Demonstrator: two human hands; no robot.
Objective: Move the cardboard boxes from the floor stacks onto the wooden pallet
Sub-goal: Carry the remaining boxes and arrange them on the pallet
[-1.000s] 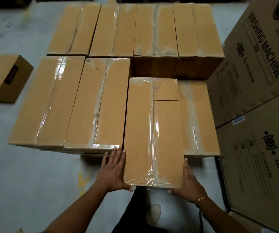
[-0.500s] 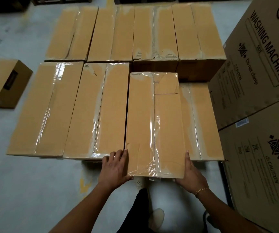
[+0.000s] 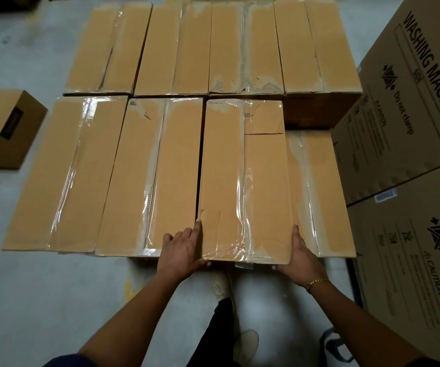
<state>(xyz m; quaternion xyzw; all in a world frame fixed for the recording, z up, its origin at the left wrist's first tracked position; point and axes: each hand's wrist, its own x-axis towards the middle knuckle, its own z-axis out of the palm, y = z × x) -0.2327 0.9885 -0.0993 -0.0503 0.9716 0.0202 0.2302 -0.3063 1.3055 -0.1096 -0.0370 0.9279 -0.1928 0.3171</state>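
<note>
Head view, and I've got the long tan cardboard box (image 3: 242, 181), sealed with glossy clear tape, held between both hands at its near end. My left hand (image 3: 181, 250) is on the near left corner. The index finger runs straight along the left top edge and the other fingers sit beside it, over the near end of the neighbouring tan taped box (image 3: 150, 176). The thumb is hooked round the near face.

My right hand (image 3: 299, 256) takes the near right corner, thumb laid forward along the right edge, fingertips curled under the bottom edge, thin gold bracelet (image 3: 316, 282) at the wrist.

The box lies lengthwise away from me, third from the left in the near row, just beside its left neighbour and about level with it. Its right side overlaps a lower tan taped box (image 3: 322, 192) whose top sits a layer down. Its far end comes close up to the far row of four tan boxes (image 3: 192, 46), set side by side. What the stack rests on I can't tell; the boxes cover it.

Out left, a small brown cardboard box (image 3: 4, 128) sits alone on the grey concrete floor (image 3: 28, 300), well apart. On the right, tall brown cartons printed WASHING MACHINE (image 3: 412, 144) stand just beside the stack. Below the box are my pale shoes (image 3: 245, 343).
</note>
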